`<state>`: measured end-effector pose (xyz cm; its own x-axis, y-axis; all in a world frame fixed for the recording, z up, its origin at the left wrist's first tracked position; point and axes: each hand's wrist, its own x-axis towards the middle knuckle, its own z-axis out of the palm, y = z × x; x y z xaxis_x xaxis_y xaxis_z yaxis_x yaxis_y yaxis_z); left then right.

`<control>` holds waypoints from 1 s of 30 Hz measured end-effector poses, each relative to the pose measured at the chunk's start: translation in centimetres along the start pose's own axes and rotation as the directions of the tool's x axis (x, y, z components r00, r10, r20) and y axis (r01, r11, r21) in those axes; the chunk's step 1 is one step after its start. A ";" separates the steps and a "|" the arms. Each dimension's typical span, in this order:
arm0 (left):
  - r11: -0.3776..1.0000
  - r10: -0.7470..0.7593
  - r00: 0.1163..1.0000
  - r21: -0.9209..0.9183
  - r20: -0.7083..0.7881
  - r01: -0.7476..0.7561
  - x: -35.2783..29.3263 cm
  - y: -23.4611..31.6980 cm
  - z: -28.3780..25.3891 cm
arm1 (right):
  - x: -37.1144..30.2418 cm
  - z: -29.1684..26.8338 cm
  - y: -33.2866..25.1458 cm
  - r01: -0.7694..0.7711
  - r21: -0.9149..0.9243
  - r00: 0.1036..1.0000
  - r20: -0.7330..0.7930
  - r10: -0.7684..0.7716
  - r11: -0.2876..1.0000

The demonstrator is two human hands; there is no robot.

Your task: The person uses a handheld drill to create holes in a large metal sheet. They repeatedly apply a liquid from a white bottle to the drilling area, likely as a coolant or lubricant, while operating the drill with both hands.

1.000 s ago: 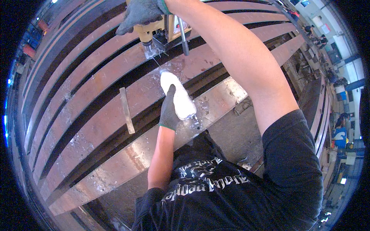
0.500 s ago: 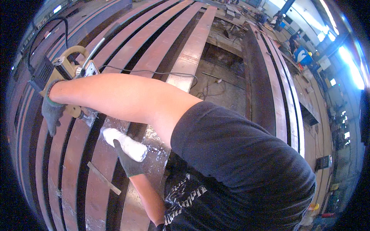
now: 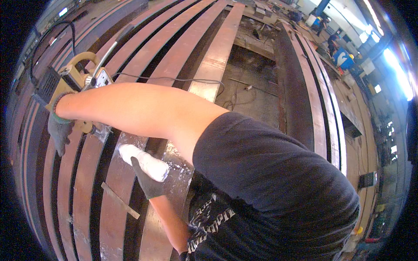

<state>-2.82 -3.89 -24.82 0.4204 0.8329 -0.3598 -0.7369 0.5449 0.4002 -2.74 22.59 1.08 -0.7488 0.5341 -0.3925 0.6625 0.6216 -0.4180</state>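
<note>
My left hand (image 3: 148,180), in a grey knitted glove, is closed around a white bottle (image 3: 143,162) lying tilted just over a steel bar, its thumb along the top. My right arm reaches across to the far left, where the gloved right hand (image 3: 60,135) hangs beside a tan and black magnetic drill (image 3: 69,80). Its fingers point downward, stretched out and slightly apart; the forearm hides part of the machine. White wet splashes (image 3: 179,170) spot the steel by the bottle, and more whitish wetness lies under the drill's tool end.
Long rusty steel bars (image 3: 115,191) run side by side with dark gaps between them. A thin flat strip (image 3: 120,200) lies across them. The drill's cable (image 3: 174,79) trails over the bars toward an open pit. Co-workers (image 3: 333,42) are in the far right background.
The view has shifted slightly, so the bars and strip appear a little farther right. Both hands, the bottle and the drill keep nearly the same places relative to one another.
</note>
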 end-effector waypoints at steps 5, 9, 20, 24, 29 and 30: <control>0.961 0.212 0.966 0.210 -0.150 -0.178 -1.9 -0.9 4.7 | -1.7 0.2 0.5 0.004 -0.027 0.999 -0.041 -0.005 1.000; 0.961 0.226 0.959 0.201 -0.173 -0.190 -2.3 -0.3 4.5 | -1.5 0.1 -0.2 0.025 -0.016 0.999 -0.025 -0.026 1.000; 0.991 0.117 0.992 0.069 -0.051 -0.114 -1.8 -0.5 4.0 | -4.4 0.3 -0.8 0.000 -0.081 0.999 -0.045 -0.004 0.997; 0.995 0.075 0.997 0.062 0.001 -0.075 -1.1 -0.6 1.6 | -3.8 0.6 -1.9 -0.001 -0.065 0.997 -0.071 -0.004 0.998; 0.995 0.094 0.990 0.043 -0.109 -0.090 -0.6 -0.5 1.0 | -5.8 0.1 -1.6 -0.002 -0.210 0.991 -0.130 -0.026 0.978; 0.996 0.080 0.986 0.047 -0.149 -0.074 -0.5 -0.4 -0.2 | -5.3 0.7 -2.3 -0.089 -0.165 0.985 -0.159 0.063 0.982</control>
<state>-2.84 -4.50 -24.95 0.2764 0.8502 -0.4482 -0.7401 0.4857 0.4651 -0.24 17.93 3.50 -0.6996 0.6561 -0.2830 0.7140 0.6576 -0.2403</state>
